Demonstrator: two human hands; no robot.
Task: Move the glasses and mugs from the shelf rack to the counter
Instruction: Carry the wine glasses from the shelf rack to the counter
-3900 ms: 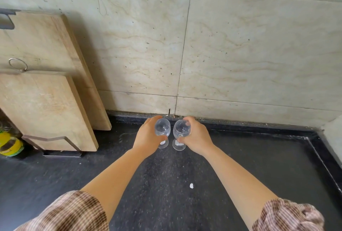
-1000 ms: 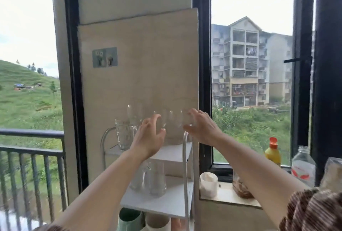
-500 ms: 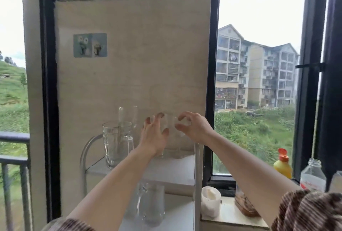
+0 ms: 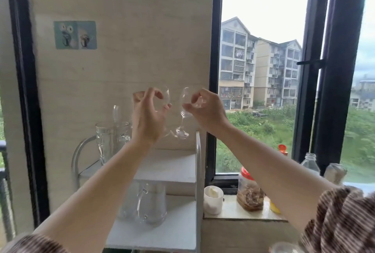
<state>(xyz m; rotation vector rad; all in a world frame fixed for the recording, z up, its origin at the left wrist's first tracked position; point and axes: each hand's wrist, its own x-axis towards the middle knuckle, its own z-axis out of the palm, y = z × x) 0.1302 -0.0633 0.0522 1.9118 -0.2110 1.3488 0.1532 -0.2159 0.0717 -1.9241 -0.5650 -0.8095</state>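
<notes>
My left hand (image 4: 148, 116) grips the bowl of a clear wine glass (image 4: 166, 98), held in the air above the white shelf rack's top tier (image 4: 172, 168). My right hand (image 4: 205, 110) grips a second wine glass (image 4: 183, 121) by its bowl, its stem and foot hanging free above the rack. On the top tier remain a tall glass mug (image 4: 109, 141) and one more wine glass (image 4: 116, 112) behind it. The lower tier holds clear glass mugs (image 4: 150, 204), upside down.
The rack stands against a beige wall panel beside a black window frame (image 4: 211, 110). On the sill to the right stand a white cup (image 4: 213, 200), a red-lidded jar (image 4: 249, 192), a glass bottle (image 4: 310, 163) and other bottles. A balcony railing shows at far left.
I turned from the counter, where two wine glasses were set down, to the rack. Both hands reached the top tier, closed on two wine glasses and lifted them off.
</notes>
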